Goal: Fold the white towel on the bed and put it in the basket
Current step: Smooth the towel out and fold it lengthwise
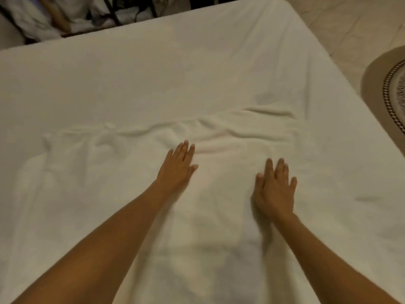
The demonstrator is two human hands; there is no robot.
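Note:
The white towel [131, 194] lies spread flat on the white bed [175, 73], its wrinkled far edge running across the middle of the view. My left hand [177, 170] rests palm down on the towel near that far edge, fingers straight and slightly apart. My right hand [275, 189] lies flat on the towel a little nearer to me and to the right, fingers spread. Neither hand grips any cloth. The towel blends with the sheet, so its left and right borders are hard to make out.
Beyond the bed's far left edge stands a dark-framed basket or rack [72, 14] holding white linen. A beige floor [350, 23] lies to the right of the bed, with a round patterned rug [392, 91] at the right edge.

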